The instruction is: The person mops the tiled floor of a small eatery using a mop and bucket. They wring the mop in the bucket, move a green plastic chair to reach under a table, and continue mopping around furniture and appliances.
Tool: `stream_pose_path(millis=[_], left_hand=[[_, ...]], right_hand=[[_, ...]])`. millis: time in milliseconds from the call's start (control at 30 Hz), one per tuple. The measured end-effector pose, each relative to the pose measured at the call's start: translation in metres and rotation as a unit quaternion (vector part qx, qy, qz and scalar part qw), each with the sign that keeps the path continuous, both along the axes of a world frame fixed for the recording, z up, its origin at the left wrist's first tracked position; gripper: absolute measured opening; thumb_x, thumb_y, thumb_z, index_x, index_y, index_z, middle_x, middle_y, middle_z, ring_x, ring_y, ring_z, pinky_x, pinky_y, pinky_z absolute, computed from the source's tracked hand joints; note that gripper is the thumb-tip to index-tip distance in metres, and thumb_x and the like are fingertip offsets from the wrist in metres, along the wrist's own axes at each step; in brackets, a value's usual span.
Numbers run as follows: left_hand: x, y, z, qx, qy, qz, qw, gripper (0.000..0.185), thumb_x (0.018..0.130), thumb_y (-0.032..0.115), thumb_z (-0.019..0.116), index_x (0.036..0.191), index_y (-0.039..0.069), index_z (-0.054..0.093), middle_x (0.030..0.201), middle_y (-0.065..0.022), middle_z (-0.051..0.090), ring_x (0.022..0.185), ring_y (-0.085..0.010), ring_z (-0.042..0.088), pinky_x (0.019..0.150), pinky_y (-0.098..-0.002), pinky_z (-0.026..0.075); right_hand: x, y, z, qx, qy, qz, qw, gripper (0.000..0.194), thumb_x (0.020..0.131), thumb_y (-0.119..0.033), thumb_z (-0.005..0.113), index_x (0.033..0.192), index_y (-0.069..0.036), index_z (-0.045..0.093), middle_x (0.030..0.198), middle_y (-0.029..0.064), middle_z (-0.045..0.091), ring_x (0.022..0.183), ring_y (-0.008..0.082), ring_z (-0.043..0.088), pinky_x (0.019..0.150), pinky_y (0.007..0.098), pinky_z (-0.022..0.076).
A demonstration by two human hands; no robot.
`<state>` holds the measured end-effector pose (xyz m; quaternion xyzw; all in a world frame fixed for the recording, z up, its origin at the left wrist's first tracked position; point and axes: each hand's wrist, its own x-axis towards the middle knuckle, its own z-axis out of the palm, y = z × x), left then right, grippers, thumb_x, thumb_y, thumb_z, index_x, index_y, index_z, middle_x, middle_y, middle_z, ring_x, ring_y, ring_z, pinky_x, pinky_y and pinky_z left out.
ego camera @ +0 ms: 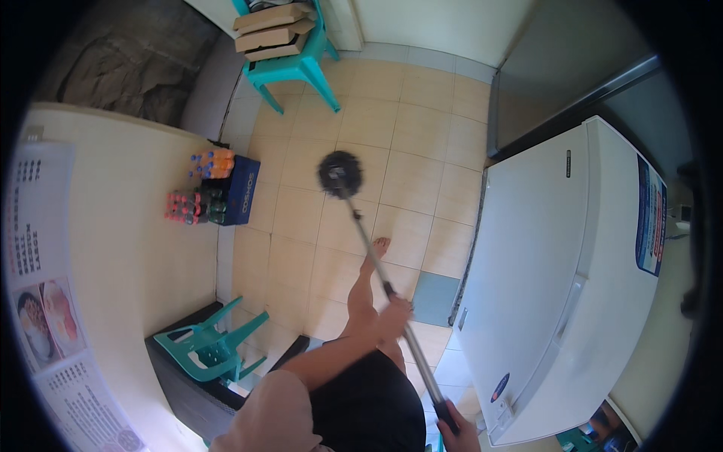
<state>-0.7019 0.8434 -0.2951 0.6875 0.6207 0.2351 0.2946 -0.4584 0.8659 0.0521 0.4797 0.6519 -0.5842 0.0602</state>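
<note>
A long-handled mop with a round, dark, shaggy head (339, 174) reaches forward over the beige tiled floor. The head looks slightly blurred. Partway along the metal pole (419, 356), below a black collar, my left hand (393, 318) is wrapped around it. At the near end, my right hand (462, 434) grips the black handle (447, 417), partly cut off by the bottom of the view. The pole slants from lower right to upper left, crossing above my bare foot (381, 247).
A white chest freezer (519, 243) stands along the right side, with a dark metallic cabinet (565, 73) beyond. On the left are a blue crate (244, 192) and bottle packs (212, 164). One green plastic chair (305, 65) holds cardboard boxes (271, 37); another (220, 344) rests upturned on a black table (186, 390).
</note>
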Motion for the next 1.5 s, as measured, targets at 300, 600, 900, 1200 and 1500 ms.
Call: stream_pose_path(millis=[300, 600, 900, 1200, 1500], left_hand=[[-0.186, -0.039, -0.078, -0.128, 0.322, -0.014, 0.938, 0.006, 0.077, 0.016, 0.06, 0.072, 0.014, 0.064, 0.081, -0.0063, 0.059, 0.086, -0.0262, 0.06, 0.085, -0.0423, 0.046], [0.188, -0.069, 0.1, 0.031, -0.161, -0.206, 0.965, 0.009, 0.06, 0.018, 0.065, 0.067, 0.018, 0.059, 0.079, -0.0033, 0.054, 0.096, -0.0259, 0.054, 0.098, -0.0494, 0.034], [0.075, 0.097, 0.035, 0.029, 0.125, -0.3, 0.945, 0.005, 0.063, 0.018, 0.071, 0.066, 0.021, 0.071, 0.075, 0.0008, 0.068, 0.091, -0.0211, 0.061, 0.089, -0.0362, 0.042], [-0.133, 0.011, 0.016, -0.044, 0.177, -0.032, 0.983, 0.009, 0.063, 0.025, 0.069, 0.071, 0.02, 0.069, 0.08, -0.0024, 0.062, 0.097, -0.0242, 0.057, 0.096, -0.0411, 0.038], [-0.212, -0.229, 0.014, -0.215, 0.073, 0.185, 0.956, 0.008, 0.068, 0.018, 0.065, 0.075, 0.015, 0.067, 0.083, -0.0073, 0.061, 0.101, -0.0292, 0.058, 0.086, -0.0486, 0.043]], right_hand=[[-0.101, -0.02, -0.135, -0.038, 0.007, -0.036, 0.999, 0.044, 0.092, -0.031, 0.06, 0.135, -0.023, 0.056, 0.105, 0.0238, 0.067, 0.099, 0.0376, 0.065, 0.087, 0.0378, 0.0505], [0.117, -0.162, 0.091, -0.129, -0.262, -0.204, 0.935, 0.062, 0.088, -0.011, 0.064, 0.145, -0.006, 0.042, 0.097, 0.0068, 0.067, 0.054, 0.0081, 0.05, 0.045, 0.025, 0.0389], [-0.038, -0.101, 0.008, -0.151, -0.157, -0.345, 0.913, 0.078, 0.078, 0.004, 0.057, 0.15, -0.013, 0.034, 0.062, 0.0015, 0.052, 0.043, 0.0094, 0.048, 0.039, 0.0267, 0.0403], [-0.137, -0.034, -0.029, -0.128, -0.164, -0.041, 0.977, 0.084, 0.07, 0.007, 0.055, 0.15, -0.01, 0.034, 0.078, 0.0082, 0.064, 0.061, 0.0157, 0.063, 0.055, 0.0274, 0.0518], [-0.261, -0.059, -0.027, -0.123, -0.151, 0.29, 0.937, 0.082, 0.069, 0.004, 0.061, 0.147, -0.008, 0.038, 0.127, 0.0198, 0.062, 0.118, 0.0234, 0.059, 0.096, 0.0295, 0.0451]])
